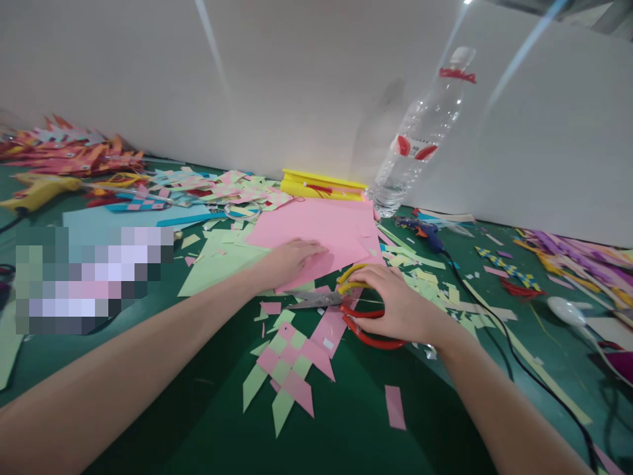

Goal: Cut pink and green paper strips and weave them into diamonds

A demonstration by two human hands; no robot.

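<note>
My left hand point(291, 261) lies flat, fingers stretched out, on a sheet of pink paper point(321, 221). My right hand point(395, 305) grips a pair of scissors point(316, 300) by the handles, one yellow and one red; the blades point left and are slightly apart. Beneath the scissors runs a pink paper strip point(330, 333). Closer to me rests a woven pink and green paper fish point(287, 363) with pointed tails. Green paper point(212, 260) shows under and left of the pink sheet. A small pink scrap point(395, 407) sits at the front.
A clear plastic bottle point(420, 138) leans against the white wall. There is a yellow glue gun point(42, 190) at the left and a blue glue gun point(430, 234) at the right, its black cord crossing the table. Paper scraps, a yellow paper tray point(324, 185) and a white spoon point(566, 310) lie around.
</note>
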